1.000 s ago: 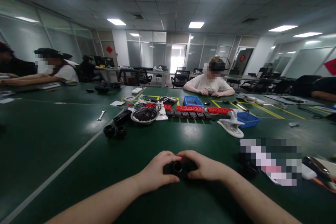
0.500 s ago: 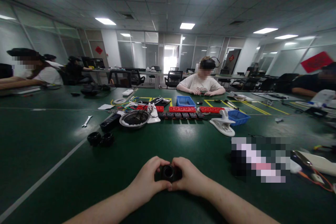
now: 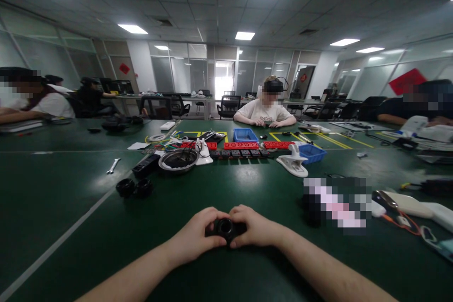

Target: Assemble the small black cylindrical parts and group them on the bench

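Observation:
Between my hands, low in the middle of the head view, is a black round part with a hole, its opening facing me. My left hand grips its left side, thumb below and fingers above. From the right, my right hand closes on it in the same way. Fingers cover both sides of the part, so its full shape and exact kind are hidden. To the left stand two similar-looking black round parts, side by side on the green table.
A wrench and a metal bowl lie farther off on the left. Red and black socket strips cross the middle. Blue trays, a white clip base and cables are to the right. Across the table sits a person.
The view has turned slightly right, so the table things appear farther left. Both hands keep hold of the black part; their thumb tips are now slightly apart.

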{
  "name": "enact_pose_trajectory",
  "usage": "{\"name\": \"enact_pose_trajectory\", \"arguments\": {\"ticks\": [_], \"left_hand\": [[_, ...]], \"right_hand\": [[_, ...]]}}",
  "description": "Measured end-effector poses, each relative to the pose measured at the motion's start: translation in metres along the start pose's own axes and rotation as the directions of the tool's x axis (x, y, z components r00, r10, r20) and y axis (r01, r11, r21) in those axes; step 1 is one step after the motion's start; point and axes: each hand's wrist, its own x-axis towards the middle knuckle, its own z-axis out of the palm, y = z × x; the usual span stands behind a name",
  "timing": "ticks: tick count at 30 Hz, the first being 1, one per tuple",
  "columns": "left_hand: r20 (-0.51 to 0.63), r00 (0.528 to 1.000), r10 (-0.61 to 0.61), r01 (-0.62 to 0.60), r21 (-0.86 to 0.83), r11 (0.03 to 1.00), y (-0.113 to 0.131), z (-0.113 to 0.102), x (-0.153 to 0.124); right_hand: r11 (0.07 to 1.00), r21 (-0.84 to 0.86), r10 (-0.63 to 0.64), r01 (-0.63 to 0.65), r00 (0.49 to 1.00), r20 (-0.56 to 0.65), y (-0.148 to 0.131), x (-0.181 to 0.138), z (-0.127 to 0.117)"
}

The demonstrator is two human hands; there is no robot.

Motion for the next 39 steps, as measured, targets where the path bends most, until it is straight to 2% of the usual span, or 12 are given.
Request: {"name": "enact_pose_trajectory", "arguments": {"ticks": [5,7,10,13,16,19,23,27,30,33,36,39], "left_hand": [[0.002,1.000,-0.017,0.017,0.018,1.000,0.000,0.001,0.002],[-0.040,0.997,-0.059,0.060,0.018,0.998,-0.001,0.006,0.004],[-0.173,0.976,-0.129,0.136,0.026,0.990,-0.001,0.015,0.004],[-0.244,0.959,-0.144,0.153,0.018,0.988,-0.003,0.019,0.005],[-0.190,0.974,-0.126,0.125,-0.022,0.992,-0.005,0.017,0.007],[-0.118,0.988,-0.098,0.090,-0.075,0.993,-0.008,0.013,0.008],[-0.039,0.997,-0.067,0.061,-0.151,0.987,-0.009,0.009,0.008],[-0.027,0.997,-0.068,0.063,-0.154,0.986,-0.006,0.010,0.006],[-0.121,0.987,-0.106,0.096,-0.087,0.992,-0.002,0.014,0.005],[-0.190,0.971,-0.147,0.141,-0.043,0.989,0.001,0.018,0.005],[-0.196,0.965,-0.172,0.166,-0.047,0.985,0.003,0.019,0.004],[-0.189,0.967,-0.169,0.163,-0.043,0.986,0.004,0.017,0.004]], "right_hand": [[0.999,-0.044,-0.002,0.001,1.000,-0.022,0.000,0.001,0.002],[0.989,-0.128,0.061,-0.070,0.995,-0.074,-0.006,0.003,0.008],[0.923,-0.306,0.168,-0.233,0.960,-0.225,-0.018,0.004,0.019],[0.875,-0.372,0.190,-0.309,0.927,-0.324,-0.024,0.004,0.025],[0.929,-0.292,0.147,-0.228,0.950,-0.277,-0.021,0.003,0.021],[0.985,-0.151,0.064,-0.086,0.988,-0.143,-0.011,0.002,0.011],[0.999,-0.032,-0.001,0.000,0.999,-0.034,-0.001,0.002,0.001],[0.994,-0.074,0.077,-0.084,0.994,-0.083,-0.006,0.003,0.006],[0.952,-0.192,0.204,-0.238,0.962,-0.181,-0.018,0.003,0.015],[0.891,-0.305,0.260,-0.337,0.928,-0.266,-0.026,0.003,0.019],[0.868,-0.360,0.245,-0.343,0.925,-0.289,-0.026,0.000,0.015],[0.886,-0.334,0.226,-0.322,0.928,-0.295,-0.018,-0.005,0.008]]}}
